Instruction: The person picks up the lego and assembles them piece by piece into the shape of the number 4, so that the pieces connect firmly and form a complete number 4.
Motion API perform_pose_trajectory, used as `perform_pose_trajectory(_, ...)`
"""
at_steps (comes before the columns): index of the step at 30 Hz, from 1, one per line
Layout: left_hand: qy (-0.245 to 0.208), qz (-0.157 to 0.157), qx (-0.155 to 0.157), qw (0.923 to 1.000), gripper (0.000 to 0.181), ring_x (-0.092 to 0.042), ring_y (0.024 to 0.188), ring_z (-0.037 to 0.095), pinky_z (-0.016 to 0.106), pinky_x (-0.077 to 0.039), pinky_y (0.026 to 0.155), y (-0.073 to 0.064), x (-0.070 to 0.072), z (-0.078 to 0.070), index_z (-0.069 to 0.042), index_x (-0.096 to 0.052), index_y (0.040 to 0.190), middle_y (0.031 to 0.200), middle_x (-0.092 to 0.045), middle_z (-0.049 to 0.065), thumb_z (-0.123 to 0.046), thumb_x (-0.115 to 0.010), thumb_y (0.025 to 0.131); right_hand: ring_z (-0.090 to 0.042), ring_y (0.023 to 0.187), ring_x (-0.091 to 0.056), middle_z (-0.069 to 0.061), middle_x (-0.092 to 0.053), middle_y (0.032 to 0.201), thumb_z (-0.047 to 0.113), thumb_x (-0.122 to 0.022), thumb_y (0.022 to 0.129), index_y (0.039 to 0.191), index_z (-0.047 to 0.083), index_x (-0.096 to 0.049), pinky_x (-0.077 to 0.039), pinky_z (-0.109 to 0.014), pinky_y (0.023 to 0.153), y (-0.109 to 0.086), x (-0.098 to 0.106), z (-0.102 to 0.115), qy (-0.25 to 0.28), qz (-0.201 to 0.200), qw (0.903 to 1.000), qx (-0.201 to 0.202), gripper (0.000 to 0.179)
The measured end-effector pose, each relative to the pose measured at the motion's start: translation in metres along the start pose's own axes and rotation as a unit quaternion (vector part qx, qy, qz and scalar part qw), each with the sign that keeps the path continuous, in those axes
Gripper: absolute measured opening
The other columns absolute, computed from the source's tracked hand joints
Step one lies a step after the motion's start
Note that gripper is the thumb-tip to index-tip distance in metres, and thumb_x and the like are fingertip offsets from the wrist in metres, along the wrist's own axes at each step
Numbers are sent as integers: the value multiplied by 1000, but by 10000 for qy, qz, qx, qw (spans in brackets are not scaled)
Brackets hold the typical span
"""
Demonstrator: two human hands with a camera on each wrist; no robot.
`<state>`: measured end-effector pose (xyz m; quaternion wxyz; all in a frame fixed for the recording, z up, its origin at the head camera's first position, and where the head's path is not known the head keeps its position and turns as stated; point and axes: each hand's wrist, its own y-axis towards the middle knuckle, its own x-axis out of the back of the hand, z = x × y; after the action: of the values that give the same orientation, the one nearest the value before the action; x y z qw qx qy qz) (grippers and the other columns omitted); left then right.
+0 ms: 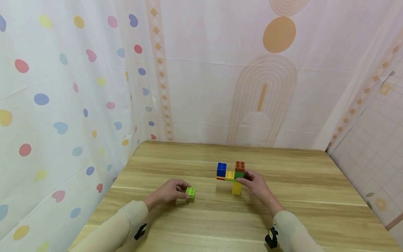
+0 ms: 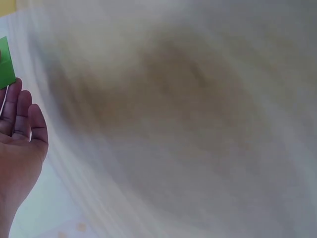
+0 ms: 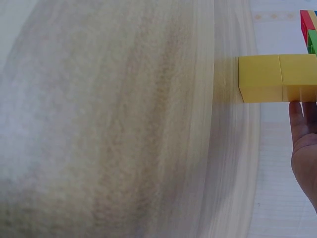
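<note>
In the head view my left hand (image 1: 170, 191) pinches a lime green building brick (image 1: 190, 193) between thumb and fingers, low over the table. That brick shows at the left edge of the left wrist view as a green block (image 2: 6, 72). To the right, my right hand (image 1: 257, 184) grips a brick structure near its green brick (image 1: 239, 174). A reddish-brown brick (image 1: 240, 166) tops that side, a blue brick (image 1: 221, 170) the other, with a yellow brick (image 1: 230, 174) between them. Underneath, two stacked yellow bricks (image 3: 261, 78) form a single leg standing on the table.
The wooden table (image 1: 201, 227) runs back to a patterned curtain (image 1: 204, 87). A dotted curtain (image 1: 66, 105) hangs along the left side. Black wrist bands (image 1: 140, 231) sit at both sleeves.
</note>
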<state>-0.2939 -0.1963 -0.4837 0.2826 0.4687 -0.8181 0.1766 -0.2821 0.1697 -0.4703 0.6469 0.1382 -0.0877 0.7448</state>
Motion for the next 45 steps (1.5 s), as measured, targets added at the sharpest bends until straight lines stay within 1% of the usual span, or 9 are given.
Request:
perform_pose_trajectory(5,41,-175,-80,9998,32,-57,92,17,31,-49,76,8,6,-7,-10,-71,114,98,-63,-1,-27,-77,87,-21,101,-58,-4,-67,112,27,-71,93,127,8,-65,-48,-35,91,0,1,0,18,-4,10000,-7,39)
perform_pose_trajectory(8,-55,-253,-114,9996,34,-57,91,18,32,-49,75,13,10,-12,-8,-71,116,99,-64,2,-27,-76,89,-21,101,-58,-5,-67,112,27,-71,93,127,8,-65,-48,-36,91,0,0,1,20,1,10000,-3,39)
perform_pose_trajectory(14,-377,-365,46,9986,41,-57,87,20,35,-50,71,21,15,-25,-5,-68,122,101,-62,5,-30,-73,91,-21,100,-58,-5,-68,112,26,-71,94,127,8,-65,-48,-35,91,-1,0,2,14,-3,10000,-6,38)
perform_pose_trajectory(17,-412,-402,-72,9983,40,-57,87,21,35,-50,72,24,16,-33,-5,-68,122,101,-62,5,-30,-73,91,-21,100,-58,-5,-68,112,26,-70,94,127,7,-65,-48,-34,90,-1,1,3,-14,-5,10000,19,38)
perform_pose_trajectory(21,-477,-483,-199,9975,38,-57,88,23,45,-51,76,28,17,-44,-5,-68,122,99,-63,6,-28,-73,92,-20,99,-58,-5,-68,112,27,-71,94,127,7,-65,-48,-35,90,-1,0,4,-35,-4,10000,48,40)
perform_pose_trajectory(24,-458,-559,-307,9969,36,-57,88,23,47,-51,78,34,18,-49,-6,-68,121,99,-63,6,-26,-73,92,-21,100,-58,-4,-68,112,27,-71,93,127,7,-65,-48,-36,91,-2,0,4,-24,3,10000,28,40)
perform_pose_trajectory(30,-429,-649,-537,9955,34,-57,89,23,40,-52,75,46,21,-59,-7,-69,120,101,-63,6,-26,-74,91,-21,100,-58,-5,-68,111,26,-71,93,126,8,-66,-48,-39,92,-1,0,1,42,16,10000,25,38)
perform_pose_trajectory(37,-396,-667,-475,9959,36,-59,86,22,45,-52,76,57,22,-74,-13,-69,121,103,-63,4,-30,-75,90,-21,97,-58,-4,-68,108,25,-71,94,122,7,-67,-48,-45,93,0,-1,-1,99,20,9999,11,34)
perform_pose_trajectory(45,-220,-662,-495,9963,42,-61,84,21,34,-52,70,70,19,-95,-12,-68,125,104,-63,4,-33,-75,89,-21,98,-58,-5,-67,109,27,-71,94,122,7,-66,-48,-44,94,0,0,-1,81,29,10000,11,35)
